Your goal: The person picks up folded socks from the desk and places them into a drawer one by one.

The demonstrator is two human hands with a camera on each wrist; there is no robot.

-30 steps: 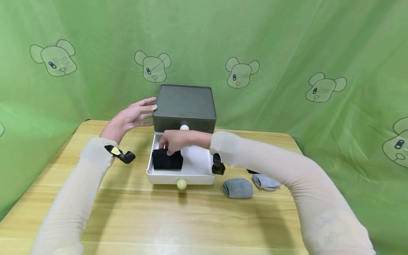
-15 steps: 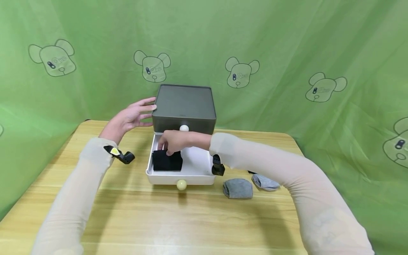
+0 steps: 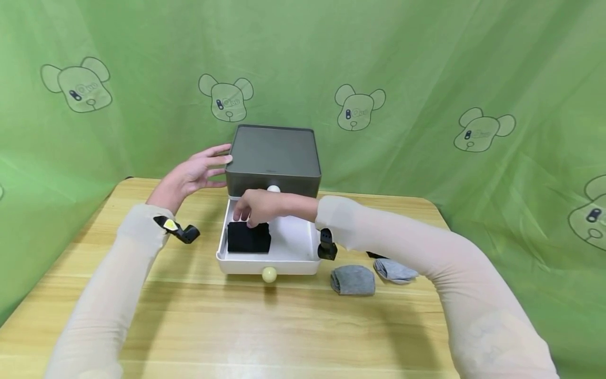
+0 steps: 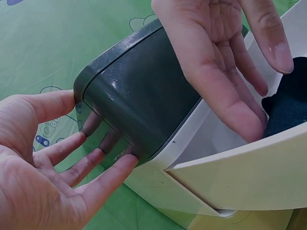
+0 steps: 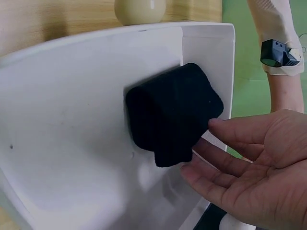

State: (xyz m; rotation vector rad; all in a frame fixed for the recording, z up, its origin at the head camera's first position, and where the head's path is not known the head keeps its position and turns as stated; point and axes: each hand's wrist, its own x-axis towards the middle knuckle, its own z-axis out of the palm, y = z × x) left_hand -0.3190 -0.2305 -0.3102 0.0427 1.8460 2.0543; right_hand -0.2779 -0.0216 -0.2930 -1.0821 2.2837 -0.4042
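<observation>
A folded black sock (image 3: 249, 238) lies on the left side of a white, pulled-out drawer (image 3: 298, 267). My right hand (image 3: 258, 205) is over the drawer, palm toward the sock's back edge. In the right wrist view its fingers are loosely extended, with the thumb tip (image 5: 216, 125) right at the sock's edge. Above the drawer sits a dark grey upper unit (image 3: 276, 152). Against its left side my left hand (image 3: 199, 171) rests with spread fingers; the left wrist view shows its fingertips (image 4: 127, 163) on the glossy side wall.
A pale yellow knob (image 3: 269, 275) sticks out from the drawer front, a white knob (image 3: 273, 188) from the grey unit. Right of the drawer lie two folded grey socks (image 3: 352, 280) and a black item (image 3: 376, 255), partly hidden by my right sleeve. A green curtain (image 3: 293, 52) hangs behind.
My right hand has risen slightly and shifted back from the black sock, its fingers loosening. The sock stays in the drawer. The left hand has not visibly moved.
</observation>
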